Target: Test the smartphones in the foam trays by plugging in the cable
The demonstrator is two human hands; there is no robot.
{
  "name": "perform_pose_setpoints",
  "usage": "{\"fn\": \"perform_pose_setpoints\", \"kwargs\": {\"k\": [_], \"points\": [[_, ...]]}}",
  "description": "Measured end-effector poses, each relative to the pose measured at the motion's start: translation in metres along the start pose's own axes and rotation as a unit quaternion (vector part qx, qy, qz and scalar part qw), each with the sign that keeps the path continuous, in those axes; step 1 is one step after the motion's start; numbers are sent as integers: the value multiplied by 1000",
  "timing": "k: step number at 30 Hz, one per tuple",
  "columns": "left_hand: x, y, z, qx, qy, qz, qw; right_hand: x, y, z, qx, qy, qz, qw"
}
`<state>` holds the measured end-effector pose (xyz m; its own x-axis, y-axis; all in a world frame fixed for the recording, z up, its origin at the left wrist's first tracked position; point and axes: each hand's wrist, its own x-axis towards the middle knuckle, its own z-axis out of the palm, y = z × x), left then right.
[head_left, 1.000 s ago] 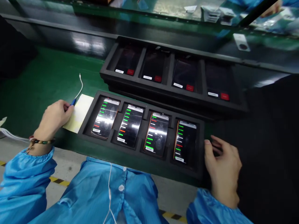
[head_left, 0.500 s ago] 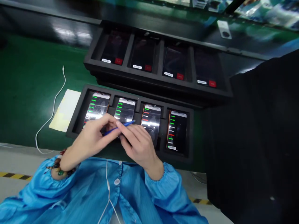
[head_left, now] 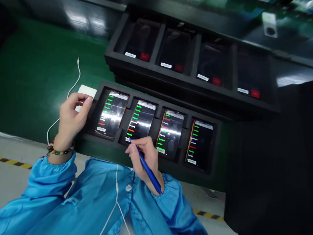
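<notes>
My left hand (head_left: 73, 114) is over a pale sheet of paper (head_left: 87, 90) left of the front tray, thumb and forefinger drawn together at the sheet's right edge. Much of the paper is hidden under that hand. In my right hand (head_left: 146, 156) is a blue pen (head_left: 149, 173), its tip pointing forward near the lower end of the second phone (head_left: 141, 120) from the left. Beside it in the black tray (head_left: 217, 147) lie the leftmost phone (head_left: 112, 114), a third phone (head_left: 170, 133) and a rightmost phone (head_left: 200, 143). Their lit screens list green, red and white lines.
Behind stands a raised black tray (head_left: 158, 34) with several dark phones bearing white labels and red stickers. A white cable (head_left: 75, 81) curves over the green table (head_left: 36, 71) at left. A large black surface (head_left: 269, 156) rises at right.
My hands have parted. The left moved left to the paper; the right now holds the pen in a writing grip, lower over the tray's front edge. The view has shifted.
</notes>
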<state>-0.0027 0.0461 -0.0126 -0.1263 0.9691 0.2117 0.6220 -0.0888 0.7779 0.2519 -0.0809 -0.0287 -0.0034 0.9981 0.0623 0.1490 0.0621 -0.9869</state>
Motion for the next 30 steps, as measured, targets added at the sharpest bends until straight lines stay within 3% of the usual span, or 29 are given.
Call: {"fn": "perform_pose_setpoints", "kwargs": {"k": [3,7,14,30], "points": [[-4,-15,8,-19,-16,23,999,12,-4,23,2,-40,45,998],[-10,-16,15,-23,-13,27,999,24,-8,37,-30,-33,63,997],[-10,-14,14,-21,-31,26,999,32,-11,41,-128,-55,16,990],[-11,-19,14,-28,-26,57,998,38,-13,47,-153,-56,8,987]]}}
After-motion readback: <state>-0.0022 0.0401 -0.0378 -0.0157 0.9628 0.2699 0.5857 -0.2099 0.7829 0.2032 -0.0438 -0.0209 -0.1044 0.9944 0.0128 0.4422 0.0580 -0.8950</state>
